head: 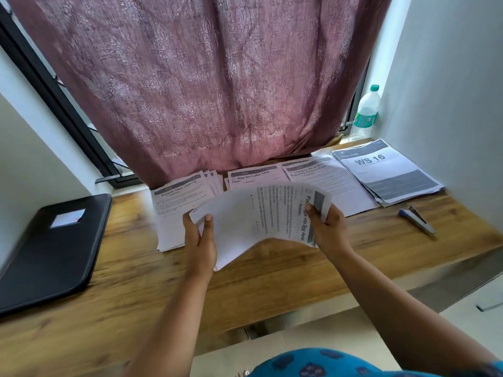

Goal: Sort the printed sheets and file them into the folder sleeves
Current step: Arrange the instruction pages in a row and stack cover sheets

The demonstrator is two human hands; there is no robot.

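Holding the sheets (261, 213) pinched in both hands' fingers (208, 218), read the heading, then drop the top one on its matching pile (253, 176).

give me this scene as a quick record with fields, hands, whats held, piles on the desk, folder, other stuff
left hand: grips the left end of the held sheets
right hand: pinches their right end
held sheets: raised above the desk, bowed
piles: four along the back, Bedside Table Cleaning pile, Wipe the Coffee Table pile, Charging Small pile, WS 16 pile
folder: black, closed, desk's left end
other: stapler, water bottle, curtain
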